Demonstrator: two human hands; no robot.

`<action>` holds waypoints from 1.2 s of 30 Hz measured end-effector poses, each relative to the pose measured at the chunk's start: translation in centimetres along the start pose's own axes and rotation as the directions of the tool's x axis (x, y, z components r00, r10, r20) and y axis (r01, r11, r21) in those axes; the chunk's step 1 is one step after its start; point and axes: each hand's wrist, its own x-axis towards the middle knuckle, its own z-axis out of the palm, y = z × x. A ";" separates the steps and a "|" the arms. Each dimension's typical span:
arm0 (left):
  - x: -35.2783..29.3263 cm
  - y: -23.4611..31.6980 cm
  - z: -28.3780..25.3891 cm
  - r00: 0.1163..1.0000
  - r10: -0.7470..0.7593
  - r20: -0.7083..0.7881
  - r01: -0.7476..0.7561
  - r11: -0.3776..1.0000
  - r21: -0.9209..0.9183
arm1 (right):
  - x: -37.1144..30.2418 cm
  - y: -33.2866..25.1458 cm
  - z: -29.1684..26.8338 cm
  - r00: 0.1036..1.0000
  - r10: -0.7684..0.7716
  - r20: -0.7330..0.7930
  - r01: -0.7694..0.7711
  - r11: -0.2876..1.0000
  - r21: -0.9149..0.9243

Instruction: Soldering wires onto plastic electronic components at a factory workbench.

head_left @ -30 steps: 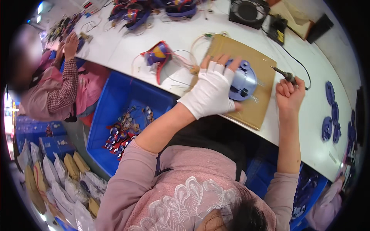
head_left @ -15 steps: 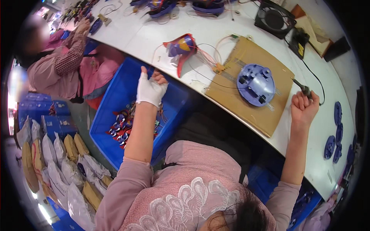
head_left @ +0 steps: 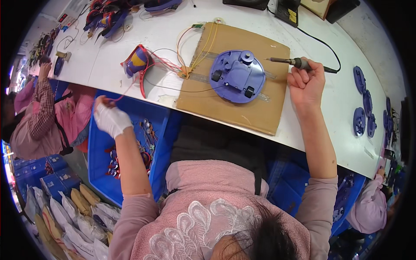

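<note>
My right hand is closed round a soldering iron, whose metal tip points left, just beside a round purple plastic base. The base, with small black wheels, lies on a cardboard sheet. Wearing a white fingerless glove, my left hand is at the table's front edge, above a blue bin. Its fingertips seem pinched on a pink wire, which runs toward a red, purple and yellow plastic shell. Thin wires link that shell to a small circuit board on the cardboard.
The blue bin below my left hand holds red parts and wires. Several purple bases lie at the right. The iron's black cord curves over the table toward its stand. Another person sits at the left.
My left hand has moved left and now pinches the pink wire. The soldering iron has turned, its tip now pointing level to the left near the base. The whole view has shifted.
</note>
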 end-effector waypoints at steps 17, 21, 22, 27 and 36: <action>-17.1 3.0 12.4 0.449 0.065 0.891 -0.487 0.854 0.183 | -0.8 1.6 1.2 0.997 -0.074 -0.014 0.071 0.986 -0.148; -17.2 1.9 12.0 0.416 0.110 0.902 -0.565 0.809 0.162 | -0.7 1.7 1.3 0.996 -0.084 -0.030 0.077 0.982 -0.171; -17.2 1.7 11.9 0.423 0.117 0.899 -0.559 0.814 0.157 | -0.7 1.7 1.2 0.996 -0.084 -0.033 0.077 0.982 -0.171; -17.1 1.7 11.5 0.349 0.184 0.919 -0.665 0.740 0.104 | -0.8 1.9 0.9 0.996 -0.091 -0.004 0.089 0.979 -0.183; -16.9 1.4 11.1 0.247 0.322 0.914 -0.742 0.670 -0.036 | -0.8 2.1 0.8 0.992 -0.126 0.024 0.128 0.975 -0.179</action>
